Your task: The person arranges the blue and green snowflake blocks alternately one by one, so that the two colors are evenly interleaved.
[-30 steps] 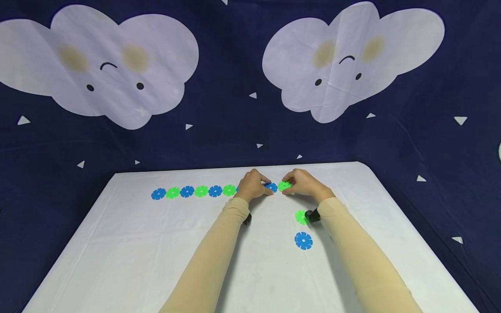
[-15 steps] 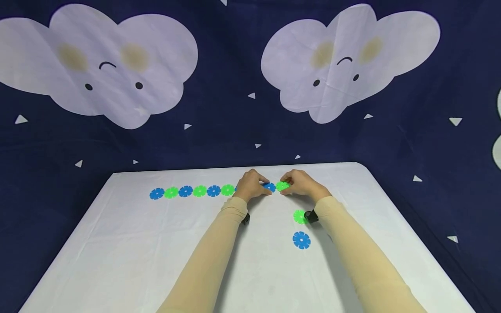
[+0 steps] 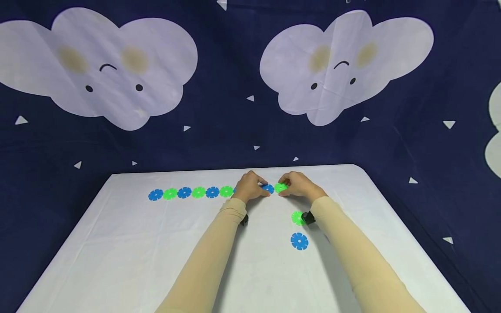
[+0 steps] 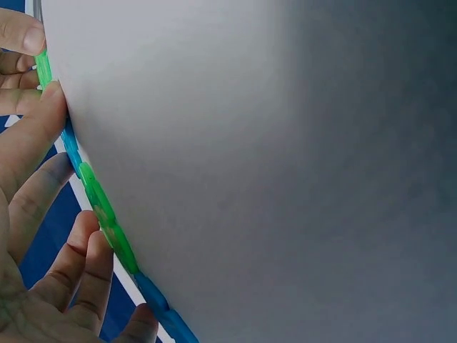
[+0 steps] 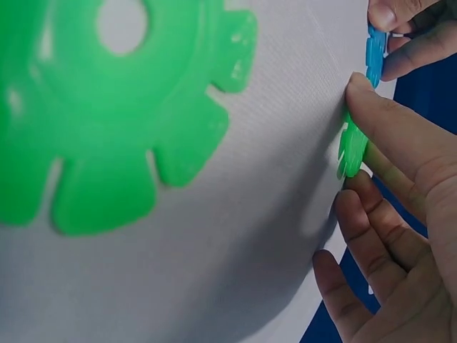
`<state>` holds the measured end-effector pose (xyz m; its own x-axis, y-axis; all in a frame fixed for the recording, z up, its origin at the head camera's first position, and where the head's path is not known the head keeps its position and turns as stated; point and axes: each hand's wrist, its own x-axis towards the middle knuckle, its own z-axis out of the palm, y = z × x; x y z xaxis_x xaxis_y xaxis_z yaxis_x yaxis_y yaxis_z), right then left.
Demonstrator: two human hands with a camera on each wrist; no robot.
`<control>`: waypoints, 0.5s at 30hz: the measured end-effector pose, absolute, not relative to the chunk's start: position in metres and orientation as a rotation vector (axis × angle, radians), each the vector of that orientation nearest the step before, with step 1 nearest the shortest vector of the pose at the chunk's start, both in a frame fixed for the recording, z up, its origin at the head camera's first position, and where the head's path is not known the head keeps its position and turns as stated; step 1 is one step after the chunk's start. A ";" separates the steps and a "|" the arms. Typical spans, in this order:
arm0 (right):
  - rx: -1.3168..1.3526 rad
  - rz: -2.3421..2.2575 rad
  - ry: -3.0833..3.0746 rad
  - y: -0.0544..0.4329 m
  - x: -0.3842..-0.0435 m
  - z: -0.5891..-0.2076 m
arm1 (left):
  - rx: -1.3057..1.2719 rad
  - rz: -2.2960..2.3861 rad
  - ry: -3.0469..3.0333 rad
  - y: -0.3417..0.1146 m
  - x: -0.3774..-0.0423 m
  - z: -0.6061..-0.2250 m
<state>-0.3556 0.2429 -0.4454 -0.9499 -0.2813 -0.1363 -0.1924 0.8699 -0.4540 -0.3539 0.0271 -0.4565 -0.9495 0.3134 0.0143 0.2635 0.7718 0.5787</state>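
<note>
Near the table's far edge, my left hand [image 3: 249, 187] pinches a blue notched plastic disc [image 3: 268, 188] between thumb and finger. This disc ends a row of alternating blue and green discs. Part of the row lies hidden under that hand in the head view; a green disc [image 4: 107, 218] and a blue disc [image 4: 166, 309] of it show below the fingers in the left wrist view. My right hand [image 3: 300, 184] holds a green notched disc [image 3: 280, 188] by its edges, right beside the blue one. Whether their slots interlock, I cannot tell.
The row runs left to its end blue disc [image 3: 155, 194]. A loose green disc [image 3: 297, 218] lies by the right wrist, partly behind the black wrist camera [image 3: 308, 217]. A loose blue disc [image 3: 299, 241] lies nearer. Behind the white table [image 3: 117, 261] hangs a dark blue cloud-patterned cloth [image 3: 227, 87].
The head view has shifted slightly. Both hands keep their grip on the blue and green discs, with hardly any movement between them.
</note>
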 end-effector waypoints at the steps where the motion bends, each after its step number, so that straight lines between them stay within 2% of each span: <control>1: -0.359 -0.658 2.843 0.243 -0.356 -0.446 | 0.470 0.922 2.877 0.027 -0.354 -0.457; 15: -0.330 -0.665 2.857 0.240 -0.355 -0.449 | 0.471 0.940 2.880 0.026 -0.354 -0.459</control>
